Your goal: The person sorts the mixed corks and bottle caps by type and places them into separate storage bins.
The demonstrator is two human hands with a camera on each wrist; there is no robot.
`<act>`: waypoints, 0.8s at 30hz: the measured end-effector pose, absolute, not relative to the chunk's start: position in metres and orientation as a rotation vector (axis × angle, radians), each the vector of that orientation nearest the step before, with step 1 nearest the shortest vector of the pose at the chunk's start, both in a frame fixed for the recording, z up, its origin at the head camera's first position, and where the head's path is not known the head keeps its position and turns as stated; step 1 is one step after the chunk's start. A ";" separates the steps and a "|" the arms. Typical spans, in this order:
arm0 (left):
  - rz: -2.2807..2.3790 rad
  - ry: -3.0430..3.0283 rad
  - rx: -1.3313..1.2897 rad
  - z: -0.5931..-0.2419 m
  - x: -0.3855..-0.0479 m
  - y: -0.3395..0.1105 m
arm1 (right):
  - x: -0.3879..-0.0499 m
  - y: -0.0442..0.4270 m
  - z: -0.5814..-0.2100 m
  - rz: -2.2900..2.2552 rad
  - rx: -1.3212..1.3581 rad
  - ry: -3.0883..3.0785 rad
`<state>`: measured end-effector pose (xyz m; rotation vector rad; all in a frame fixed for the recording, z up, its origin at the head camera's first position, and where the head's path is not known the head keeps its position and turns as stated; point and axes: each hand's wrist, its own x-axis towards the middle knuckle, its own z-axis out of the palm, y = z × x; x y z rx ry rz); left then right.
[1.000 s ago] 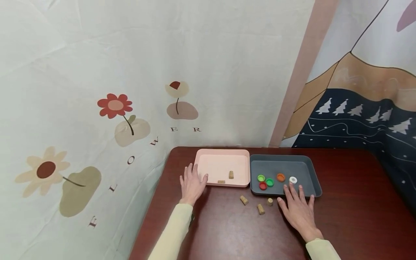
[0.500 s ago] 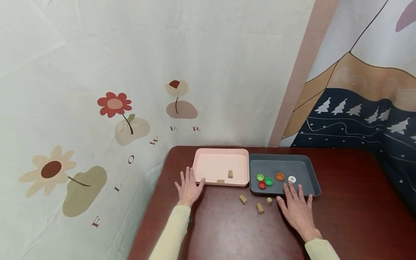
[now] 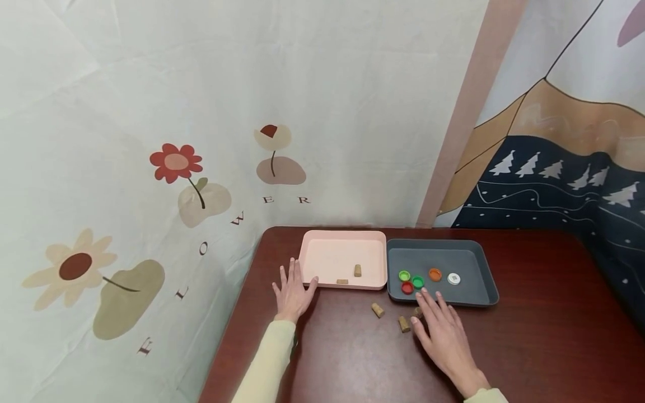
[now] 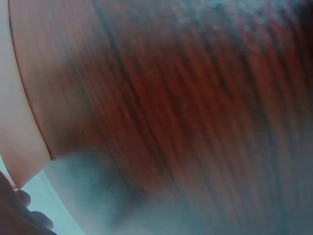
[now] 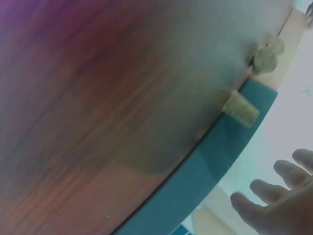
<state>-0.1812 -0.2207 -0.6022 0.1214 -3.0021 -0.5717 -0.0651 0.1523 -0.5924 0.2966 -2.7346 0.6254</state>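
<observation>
Hands first: both are without a grip, as far as I can see, fingers extended over a dark red tabletop (image 3: pixel 347 369). On the person's right, the right hand (image 3: pixel 444 342) has shifted left in the last half second; its fingertips were by the white cap (image 3: pixel 454 279) and now hang over a standing cork (image 5: pixel 241 109), partly hiding it. Fingers are straight, thumb set apart; whether it touches the cork, I can't tell. My judgement is that this makes the corks, not the caps, its nearest concern. The left hand (image 3: pixel 292 294) has barely moved, fingers spread beside the pink tray's near left corner; contact is unclear.

Just left of the standing cork are two more: a nearer cork (image 3: pixel 404 324) and a farther cork (image 3: pixel 378 310), both lying down.

Beyond sit two trays side by side. The pink tray (image 3: pixel 337 248) holds two corks. The dark tray (image 3: pixel 468 264) holds the white cap, an orange cap (image 3: pixel 435 275) and, clustered left, red, green and light green ones.

Behind everything hangs a pale flowered cloth (image 3: pixel 363 140).
</observation>
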 end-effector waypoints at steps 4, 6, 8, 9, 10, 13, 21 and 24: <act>-0.590 -3.001 0.128 -0.602 -0.181 -0.221 | -0.059 0.142 -0.590 0.602 0.389 -2.693; -0.608 -3.001 0.134 -0.601 -0.181 -0.221 | -0.057 0.138 -0.589 0.598 0.413 -2.701; -0.608 -3.004 0.137 -0.600 -0.181 -0.220 | -0.055 0.133 -0.589 0.592 0.418 -2.735; -0.612 -3.002 0.136 -0.600 -0.181 -0.220 | -0.054 0.131 -0.589 0.589 0.416 -2.758; -0.611 -3.003 0.134 -0.600 -0.181 -0.220 | -0.054 0.129 -0.589 0.586 0.413 -2.784; -0.618 -3.006 0.133 -0.599 -0.181 -0.220 | -0.054 0.125 -0.590 0.571 0.409 -2.858; -0.634 -3.030 0.141 -0.601 -0.180 -0.221 | -0.055 0.121 -0.593 0.471 0.452 -3.019; -0.625 -3.024 0.133 -0.602 -0.181 -0.221 | -0.056 0.121 -0.594 0.461 0.472 -3.027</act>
